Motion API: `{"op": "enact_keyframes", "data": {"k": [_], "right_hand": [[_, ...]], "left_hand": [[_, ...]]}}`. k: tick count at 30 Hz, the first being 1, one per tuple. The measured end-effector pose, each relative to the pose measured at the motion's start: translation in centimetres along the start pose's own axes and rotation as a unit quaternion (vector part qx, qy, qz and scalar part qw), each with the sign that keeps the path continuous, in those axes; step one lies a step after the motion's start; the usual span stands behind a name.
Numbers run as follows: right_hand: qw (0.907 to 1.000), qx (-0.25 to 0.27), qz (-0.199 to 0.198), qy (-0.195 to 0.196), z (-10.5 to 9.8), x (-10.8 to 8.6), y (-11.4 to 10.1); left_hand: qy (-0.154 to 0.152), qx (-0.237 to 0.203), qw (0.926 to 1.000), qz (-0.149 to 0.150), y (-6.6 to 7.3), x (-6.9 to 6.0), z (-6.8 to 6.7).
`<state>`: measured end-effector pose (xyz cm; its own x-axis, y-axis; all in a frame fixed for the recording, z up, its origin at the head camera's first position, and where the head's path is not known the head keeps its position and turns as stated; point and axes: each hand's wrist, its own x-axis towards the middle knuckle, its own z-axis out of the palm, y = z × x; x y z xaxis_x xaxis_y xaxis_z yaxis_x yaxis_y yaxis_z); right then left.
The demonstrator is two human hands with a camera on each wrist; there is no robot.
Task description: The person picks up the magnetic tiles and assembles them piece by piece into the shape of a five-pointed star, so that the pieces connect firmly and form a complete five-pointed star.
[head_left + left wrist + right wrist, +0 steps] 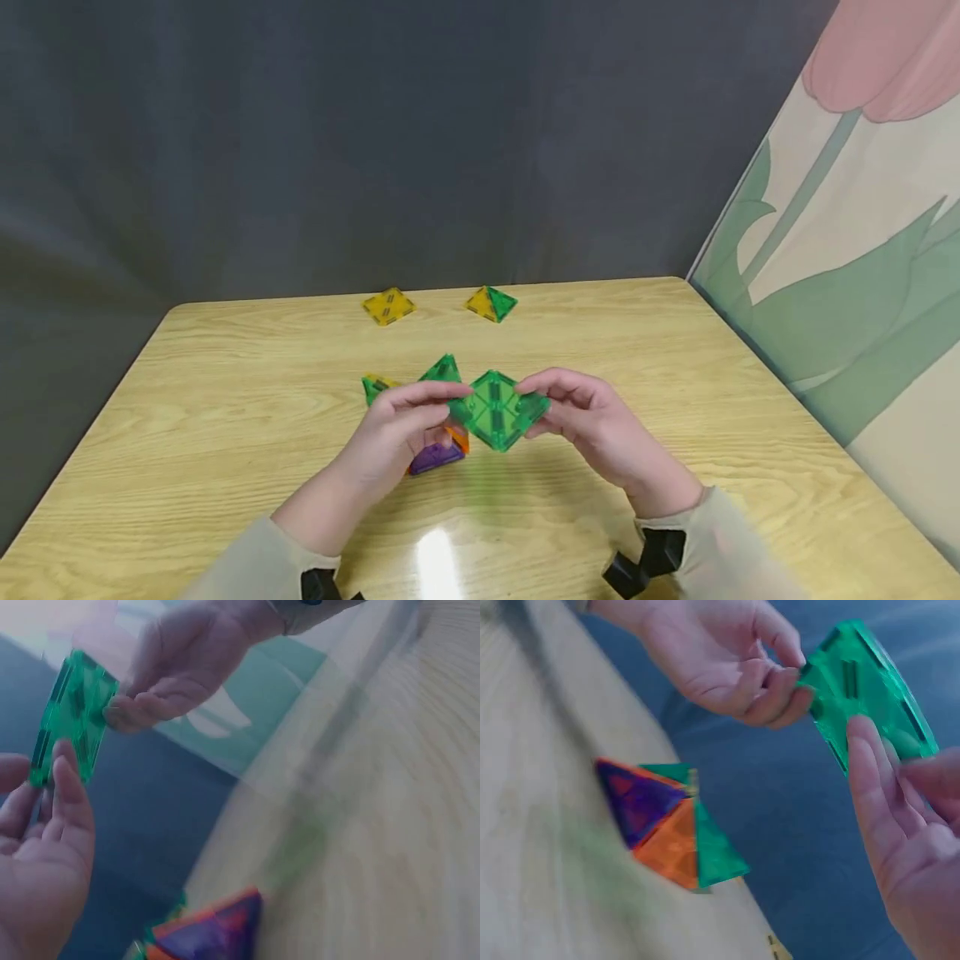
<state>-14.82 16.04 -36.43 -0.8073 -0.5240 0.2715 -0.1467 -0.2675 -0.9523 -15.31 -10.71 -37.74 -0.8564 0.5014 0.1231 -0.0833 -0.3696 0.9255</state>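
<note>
Held up above the table between both hands is a diamond of translucent green magnetic tiles (495, 411). My left hand (396, 427) pinches its left corner with thumb and fingers. At the right corner, my right hand (596, 427) pinches it the same way. In the right wrist view, the green tiles (855, 690) stand tilted between the two hands. Behind and below the left hand lies a group of tiles: a purple tile (437, 457), an orange edge (459, 438), a green tile (444, 369) and a green-yellow piece (374, 387). The left hand hides part of this group.
Near the back edge of the wooden table (247, 375) lie a yellow diamond (389, 307) and a half-yellow, half-green diamond (492, 304). A dark curtain (375, 142) hangs behind. At the right stands a wall with a painted tulip (825, 275).
</note>
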Motion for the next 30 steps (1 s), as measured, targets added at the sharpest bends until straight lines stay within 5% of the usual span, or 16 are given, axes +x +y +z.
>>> {"op": "enact_keyframes", "data": {"k": [5, 9, 13, 21, 30], "right_hand": [[0.9987, -0.035, 0.021, 0.029, 0.7, 0.6, 2.0], [0.9935, -0.054, 0.071, 0.07, 0.7, 1.0, 3.1], [0.9822, -0.091, 0.133, 0.096, 0.6, 1.5, 3.8], [0.9605, -0.126, 0.24, 0.063, -0.2, 3.5, 5.6], [0.9435, -0.137, 0.299, 0.042, -0.7, 5.5, 7.2]], "left_hand": [[-0.022, 0.03, 0.9993, -0.001, -1.5, -1.6, -1.4], [0.024, 0.081, 0.9964, -0.003, -3.1, -2.4, -0.6], [0.072, 0.074, 0.9935, -0.047, -4.8, -2.9, 0.7], [0.106, 0.051, 0.9815, -0.151, -6.8, -2.9, 2.1], [0.139, -0.002, 0.9752, -0.172, -7.4, -2.0, 2.5]]}}
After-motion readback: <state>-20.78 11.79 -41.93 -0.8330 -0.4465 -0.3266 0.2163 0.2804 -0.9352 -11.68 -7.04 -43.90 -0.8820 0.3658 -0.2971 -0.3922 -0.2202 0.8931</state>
